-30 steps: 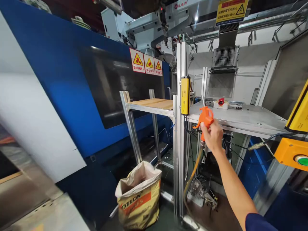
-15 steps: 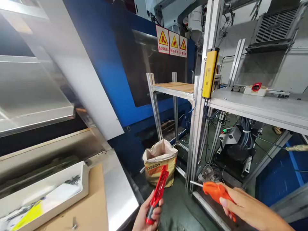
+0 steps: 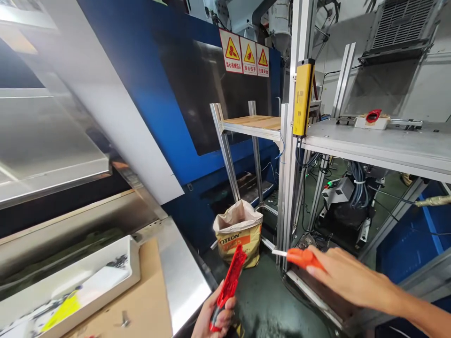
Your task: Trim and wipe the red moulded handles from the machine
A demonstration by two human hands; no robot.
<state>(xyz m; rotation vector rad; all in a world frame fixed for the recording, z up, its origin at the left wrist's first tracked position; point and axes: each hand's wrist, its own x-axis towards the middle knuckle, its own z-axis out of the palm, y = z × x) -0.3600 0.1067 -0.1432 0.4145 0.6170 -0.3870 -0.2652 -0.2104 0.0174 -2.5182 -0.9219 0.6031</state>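
While left hand [image 3: 206, 317] grips red-black part [image 3: 231, 277] and right hand [image 3: 347, 274] grips orange blow gun [image 3: 303, 258], I fear blast could knock loosely held part toward far bag [image 3: 250, 237].

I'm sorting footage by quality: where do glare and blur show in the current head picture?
Head view: bright glare whitens the metal ledge, reflections streak the dark window; the orange tool in the right hand looks slightly soft, the left-edge metal panel smeared and stretched, while the warning signs are sharp.
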